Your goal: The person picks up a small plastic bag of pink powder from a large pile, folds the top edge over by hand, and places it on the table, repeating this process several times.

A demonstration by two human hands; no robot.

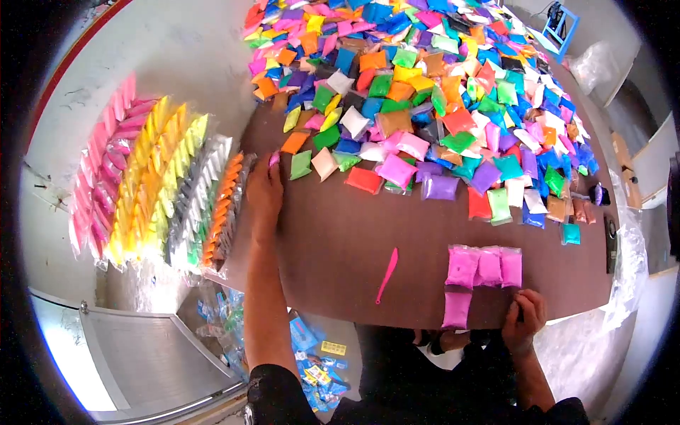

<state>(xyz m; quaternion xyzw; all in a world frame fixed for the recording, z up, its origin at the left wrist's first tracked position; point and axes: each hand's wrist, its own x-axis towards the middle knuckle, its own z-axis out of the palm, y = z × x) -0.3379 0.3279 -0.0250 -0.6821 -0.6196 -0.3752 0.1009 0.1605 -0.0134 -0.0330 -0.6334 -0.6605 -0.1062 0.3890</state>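
Note:
My left hand (264, 195) reaches along the table's left side, its fingers closed around a small magenta packet (274, 159). Near the front edge, my right hand (525, 315) is curled, just by the lower right corner of a group of pink packets (489, 266). Three of these lie side by side, and one more pink packet (457, 309) sits below the leftmost. Whatever the right fingers might hold is hidden. Between the hands lies a pink plastic knife (387, 276), flat on the brown table (333, 248).
A big heap of multicoloured packets (397, 85) covers the table's far part. Long bagged strips of packets, pink (106, 170), yellow (152, 184) and orange (223, 209), stand at the left. A black object (610, 244) lies at the right edge. Printed wrappers (319, 368) are below the table.

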